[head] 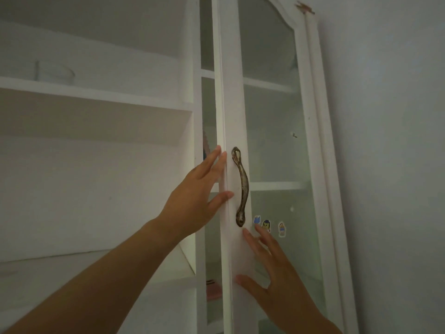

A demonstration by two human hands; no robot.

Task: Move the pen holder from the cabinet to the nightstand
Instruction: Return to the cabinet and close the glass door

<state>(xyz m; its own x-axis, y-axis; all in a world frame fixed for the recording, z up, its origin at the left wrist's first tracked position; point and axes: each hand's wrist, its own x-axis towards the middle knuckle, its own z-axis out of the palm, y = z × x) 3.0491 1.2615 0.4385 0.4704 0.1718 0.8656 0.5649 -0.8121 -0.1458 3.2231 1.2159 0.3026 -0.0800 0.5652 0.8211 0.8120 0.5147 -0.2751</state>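
A: Starting from the left, what does the view show?

B: Open white shelves, with a pale round container, too blurred to identify, on an upper one. Then the left hand reaches up, fingers spread wide and holding nothing. Its fingertips curl round the free edge of the glass cabinet door.

A: Why hold the edge and not the handle?

B: Probably to swing or steady the door. The bronze handle stands untouched just right of that hand.

A: And the right hand?

B: The right hand is lower, open and empty too, fingers flat against the door frame below the handle, near three small stickers on the frosted pane. It seems to brace the door.

A: Where is the pen holder?

B: It cannot be made out. If it is inside the cabinet, the frosted glass hides it. Neither hand is on it.

A: So the task stands where?

B: Seemingly at the door step, the pickup not yet begun.
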